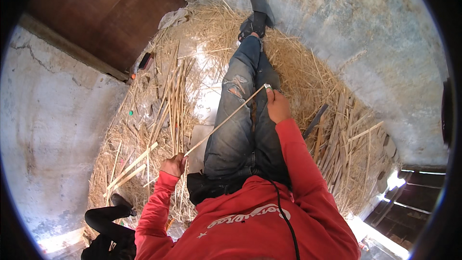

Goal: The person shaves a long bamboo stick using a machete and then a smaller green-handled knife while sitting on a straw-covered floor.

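Observation:
A long, thin wooden strip, probably bamboo, runs slantwise across my outstretched legs. My left hand is closed around its near end, beside my left thigh. Farther off, over my knees, my right hand is closed with the thumb up. It pinches a small pale object against the strip's far end; the object is too small to name. A short tail of the strip shows below my left hand.
Thin strips lie piled left of my legs, with wider slats nearer me. More strips and a dark flat bar lie to the right. Shavings cover the floor between walls. Another person's dark-clothed leg is at lower left.

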Demonstrator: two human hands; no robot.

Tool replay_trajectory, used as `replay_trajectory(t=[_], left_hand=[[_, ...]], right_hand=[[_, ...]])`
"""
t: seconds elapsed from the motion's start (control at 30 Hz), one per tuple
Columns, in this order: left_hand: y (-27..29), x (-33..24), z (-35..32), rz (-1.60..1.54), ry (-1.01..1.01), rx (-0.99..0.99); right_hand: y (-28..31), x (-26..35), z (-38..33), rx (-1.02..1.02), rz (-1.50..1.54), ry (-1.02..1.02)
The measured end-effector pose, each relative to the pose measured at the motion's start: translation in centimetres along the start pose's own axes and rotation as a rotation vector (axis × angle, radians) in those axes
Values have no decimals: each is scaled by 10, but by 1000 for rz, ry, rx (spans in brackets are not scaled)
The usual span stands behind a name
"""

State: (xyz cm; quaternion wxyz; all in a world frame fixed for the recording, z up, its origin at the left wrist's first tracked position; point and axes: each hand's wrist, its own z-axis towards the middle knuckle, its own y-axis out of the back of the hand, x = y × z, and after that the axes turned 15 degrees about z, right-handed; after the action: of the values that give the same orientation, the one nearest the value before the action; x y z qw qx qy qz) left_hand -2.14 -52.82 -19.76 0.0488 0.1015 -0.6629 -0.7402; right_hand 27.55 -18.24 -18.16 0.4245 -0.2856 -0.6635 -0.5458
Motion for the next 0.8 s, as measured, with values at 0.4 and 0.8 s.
replay_trajectory(t=[0.4,0.8], left_hand=[[-21,2,5,-29,16,17],[-11,5,10,-12,1,40]], right_hand=[[-2,-7,-24,-64,84,58],[-45,11,-36,196,-98,11]])
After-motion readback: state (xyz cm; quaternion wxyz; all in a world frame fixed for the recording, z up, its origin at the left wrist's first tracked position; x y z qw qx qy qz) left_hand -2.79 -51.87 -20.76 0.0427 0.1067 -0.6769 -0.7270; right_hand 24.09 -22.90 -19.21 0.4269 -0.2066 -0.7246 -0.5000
